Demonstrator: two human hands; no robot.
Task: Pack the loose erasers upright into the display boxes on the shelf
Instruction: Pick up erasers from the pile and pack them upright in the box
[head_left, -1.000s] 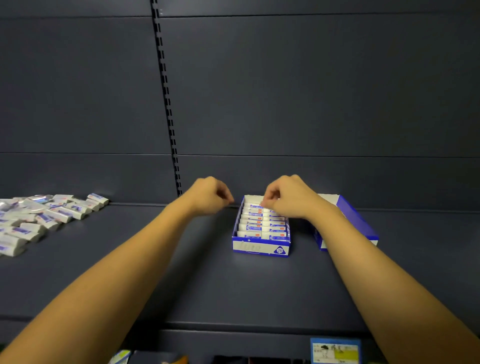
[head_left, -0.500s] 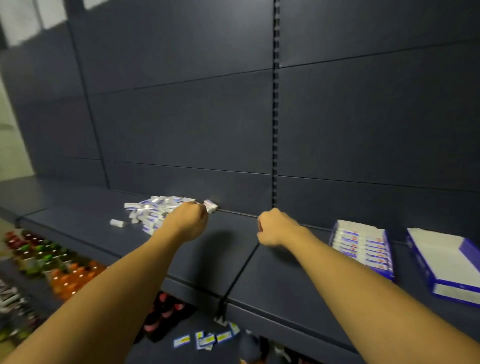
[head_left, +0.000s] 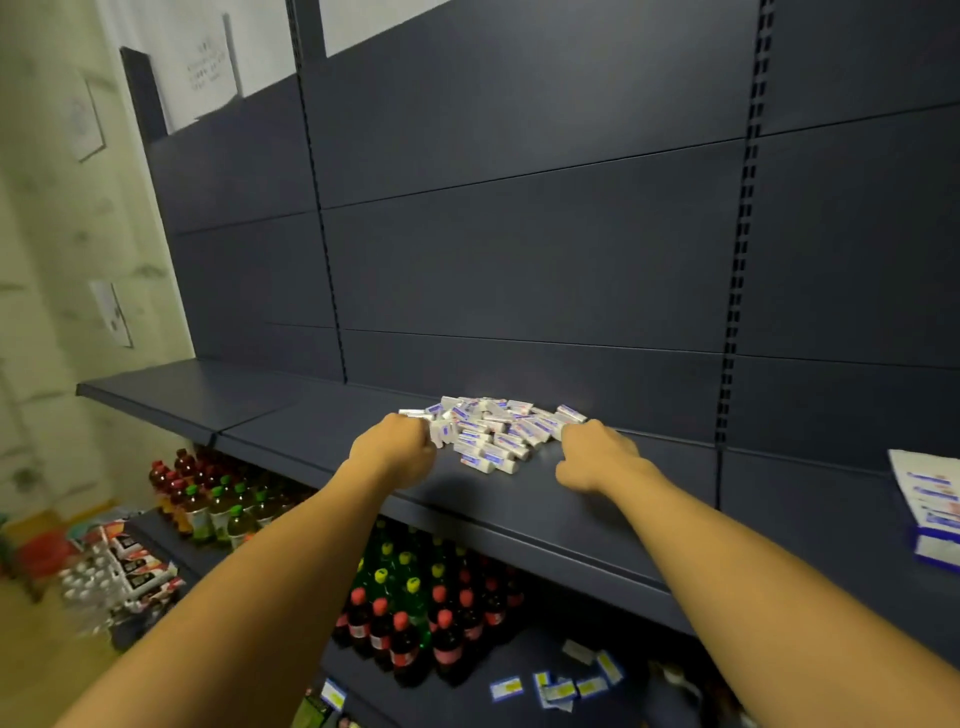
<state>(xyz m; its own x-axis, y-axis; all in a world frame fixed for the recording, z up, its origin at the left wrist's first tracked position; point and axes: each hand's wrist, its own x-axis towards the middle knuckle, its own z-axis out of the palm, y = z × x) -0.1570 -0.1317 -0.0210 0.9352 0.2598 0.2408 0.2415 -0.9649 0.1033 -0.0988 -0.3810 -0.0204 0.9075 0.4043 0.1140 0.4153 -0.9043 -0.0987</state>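
Note:
A pile of several loose white erasers (head_left: 493, 434) with blue and red labels lies on the dark shelf (head_left: 519, 499) against the back panel. My left hand (head_left: 395, 452) is at the pile's left edge, and its curled fingers close on the erasers there. At the right edge of the pile my right hand (head_left: 597, 454) has its fingers curled, their tips touching the outer erasers. Whether the right hand holds one is hidden. A blue display box (head_left: 932, 512) packed with erasers shows partly at the far right edge.
The shelf runs left to its end (head_left: 130, 389) beside a pale wall. Below it stand rows of drink bottles (head_left: 415, 618) with red, green and yellow caps. Price tags (head_left: 561, 686) line the lower shelf edge. Packaged goods (head_left: 124, 566) lie low on the left.
My view has swung left from the display boxes to the loose pile. Both hands have moved from the box to the pile, the left reaching it first, the right arriving now.

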